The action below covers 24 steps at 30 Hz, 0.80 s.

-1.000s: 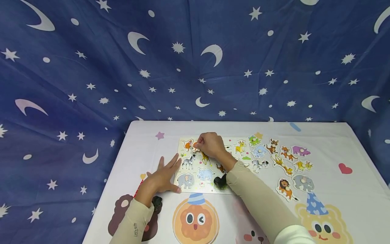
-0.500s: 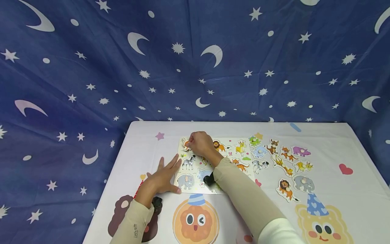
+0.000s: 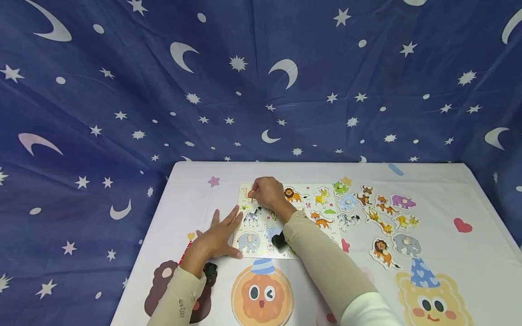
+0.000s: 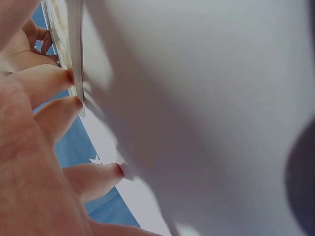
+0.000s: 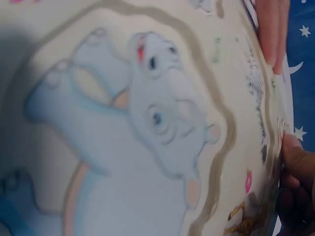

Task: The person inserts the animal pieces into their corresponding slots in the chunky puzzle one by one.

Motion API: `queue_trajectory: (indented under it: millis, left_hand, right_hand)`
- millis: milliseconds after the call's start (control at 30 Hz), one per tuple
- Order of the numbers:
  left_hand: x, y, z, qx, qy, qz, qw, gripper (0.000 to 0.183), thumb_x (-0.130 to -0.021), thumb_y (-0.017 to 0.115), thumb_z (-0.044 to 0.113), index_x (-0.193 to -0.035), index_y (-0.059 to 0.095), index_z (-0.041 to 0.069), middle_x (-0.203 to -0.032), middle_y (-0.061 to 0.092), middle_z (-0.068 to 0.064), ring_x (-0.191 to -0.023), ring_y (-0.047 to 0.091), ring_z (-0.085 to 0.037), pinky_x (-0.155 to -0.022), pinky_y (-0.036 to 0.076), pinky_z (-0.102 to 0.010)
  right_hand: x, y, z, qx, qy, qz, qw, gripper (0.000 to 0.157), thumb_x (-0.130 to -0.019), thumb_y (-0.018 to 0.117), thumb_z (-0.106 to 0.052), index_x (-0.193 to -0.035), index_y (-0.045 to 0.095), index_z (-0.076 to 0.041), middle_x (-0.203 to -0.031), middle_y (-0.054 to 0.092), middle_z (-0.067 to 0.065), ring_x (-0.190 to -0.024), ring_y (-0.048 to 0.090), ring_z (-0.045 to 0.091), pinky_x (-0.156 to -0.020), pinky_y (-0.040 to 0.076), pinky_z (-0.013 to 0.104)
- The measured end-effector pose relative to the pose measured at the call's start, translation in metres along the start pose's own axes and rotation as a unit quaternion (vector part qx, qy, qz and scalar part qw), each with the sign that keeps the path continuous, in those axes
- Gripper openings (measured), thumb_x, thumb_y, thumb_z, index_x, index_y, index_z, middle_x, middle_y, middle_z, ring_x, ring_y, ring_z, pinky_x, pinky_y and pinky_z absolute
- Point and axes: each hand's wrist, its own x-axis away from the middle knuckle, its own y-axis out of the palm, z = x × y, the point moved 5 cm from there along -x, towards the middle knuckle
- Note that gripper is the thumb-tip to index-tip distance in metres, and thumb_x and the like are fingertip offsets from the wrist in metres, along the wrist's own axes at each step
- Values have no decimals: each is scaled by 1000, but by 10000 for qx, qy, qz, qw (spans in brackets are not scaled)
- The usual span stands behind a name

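My right hand (image 3: pixel 269 192) pinches an orange animal puzzle piece (image 3: pixel 250 194) at the top left corner of a pale animal puzzle board (image 3: pixel 261 252). The piece lies over its matching printed spot, partly hidden by my fingers. In the right wrist view that hand (image 5: pixel 298 164) shows thumb and fingertips down at the board's far edge, beyond a pale blue rhino picture (image 5: pixel 123 132). My left hand (image 3: pixel 216 236) is spread at the board's left edge. The left wrist view shows two fingertips touching the board's side (image 4: pixel 76 54), with another finger (image 4: pixel 98 179) on the tablecloth.
Right of the board lie several loose knobbed pieces, among them a frog (image 3: pixel 340 188), a zebra (image 3: pixel 348 221), a lion (image 3: pixel 383 252) and a grey elephant (image 3: pixel 406 244). A blue star-and-moon curtain (image 3: pixel 261 113) hangs behind the white printed tablecloth (image 3: pixel 440 190).
My right hand has moved left with the orange piece onto the top left spot and then stayed there. My left hand keeps its place.
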Motion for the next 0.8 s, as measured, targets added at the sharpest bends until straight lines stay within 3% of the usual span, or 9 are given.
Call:
queue_trajectory:
  millis: [500, 700, 800]
  left_hand:
    - [0, -2, 0, -39, 51, 20, 10000, 118, -68, 93, 43, -164, 25, 27, -174, 3, 12, -156, -5, -51, -88, 15, -97]
    - [2, -2, 2, -23, 49, 44, 10000, 118, -68, 93, 41, -163, 26, 26, -174, 4, 11, -156, -5, -51, -88, 15, -96]
    - [2, -2, 2, -16, 42, 30, 10000, 118, -68, 93, 41, -163, 26, 26, -174, 4, 11, -156, -5, -51, -88, 15, -96]
  right_hand:
    - [1, 5, 4, 71, -40, 84, 9999, 18, -90, 78, -40, -86, 73, -22, -74, 67, -9, -75, 61, 12, -77, 53, 38]
    - [4, 3, 6, -106, -194, 127, 9997, 16, -90, 79, -37, -86, 74, -22, -74, 65, -9, -75, 59, 12, -76, 51, 36]
    - [5, 0, 8, -451, -370, 79, 9983, 15, -89, 80, -34, -92, 76, -20, -79, 67, -7, -74, 59, 11, -74, 51, 32]
